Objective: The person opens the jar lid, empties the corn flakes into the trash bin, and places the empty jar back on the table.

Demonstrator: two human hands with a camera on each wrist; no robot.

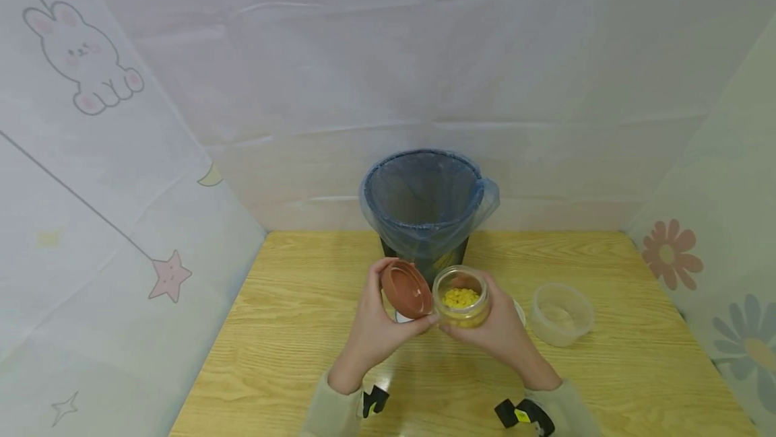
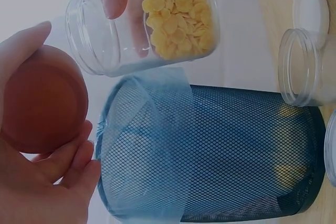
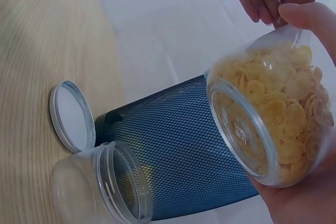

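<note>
My left hand [image 1: 371, 330] holds a round reddish-brown lid [image 1: 407, 289], tilted so that its inside shows in the head view. Close beside it, my right hand [image 1: 502, 329] grips a clear jar [image 2: 86, 35] by its side. The jar's mouth has no cover, and yellow corn flakes [image 1: 461, 298] lie in its lower part. In the left wrist view the jar leans over, its mouth toward the lid. Thumbs of both hands come close together between lid and jar. Both are held in front of a mesh bin [image 3: 178, 145].
A blue plastic bag [image 1: 418, 240] lines the bin, folded over its rim. On the wooden table [image 1: 279, 329], a clear jar without flakes [image 1: 560, 336] stands at the right. A white lid [image 3: 73, 116] lies near it, and another round lid [image 2: 331, 150] lies by the bin's base.
</note>
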